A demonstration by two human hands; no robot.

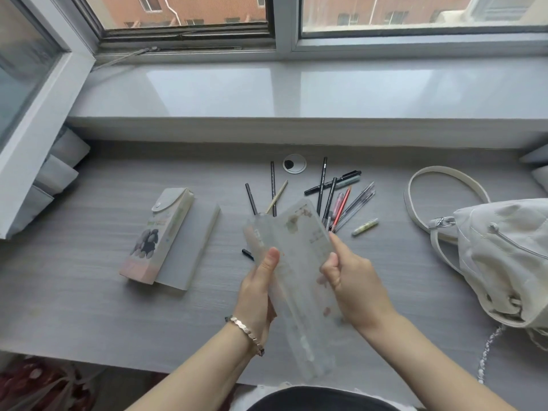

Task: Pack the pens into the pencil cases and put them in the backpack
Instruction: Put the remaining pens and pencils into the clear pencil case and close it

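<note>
I hold a long translucent pencil case (296, 262) tilted above the desk, its far end over the pens. My left hand (261, 289) grips its left edge, thumb on top. On its right side, my right hand (353, 280) pinches the case, index finger stretched along the flap. Several pens and pencils (335, 197) lie scattered behind the case, and a small yellow-green one (364, 226) lies apart. A second pencil case (157, 235) with a snap flap and a dark print lies to the left. The cream backpack (504, 256) sits at the right edge.
A grey flat pouch (192, 247) lies beside the printed case. A round cable grommet (294, 163) is set in the desk at the back. The backpack's strap (439, 173) loops over the desk. A wide windowsill (296, 93) runs behind. Grey fabric pockets (56, 173) hang at the left.
</note>
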